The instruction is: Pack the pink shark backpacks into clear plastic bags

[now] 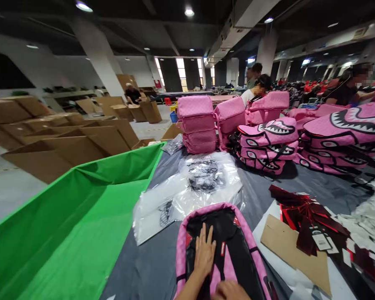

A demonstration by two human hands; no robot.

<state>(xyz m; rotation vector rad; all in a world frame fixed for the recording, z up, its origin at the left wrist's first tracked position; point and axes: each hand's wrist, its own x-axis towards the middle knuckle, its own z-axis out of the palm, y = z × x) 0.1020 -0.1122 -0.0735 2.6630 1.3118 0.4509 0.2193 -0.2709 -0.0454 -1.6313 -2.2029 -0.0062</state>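
The left hand (204, 253) presses flat, fingers spread, on the backpack (220, 246) while the right hand (230, 290), grip unclear, should smooth evenly.

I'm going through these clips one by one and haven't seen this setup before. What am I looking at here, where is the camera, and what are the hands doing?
There is one picture, taken by a camera on a person's head, looking forward and down over a grey table. No machine is involved, just two bare hands. The left hand lies flat, fingers spread, on the black back panel of a pink backpack. The right hand is at the bottom edge, on the same backpack; its grip cannot be made out. Ahead lie clear plastic bags, to the right red hang tags and a cardboard sheet. Stacks of pink shark-mouth backpacks stand behind, a green fabric bin to the left. Other people work further back.
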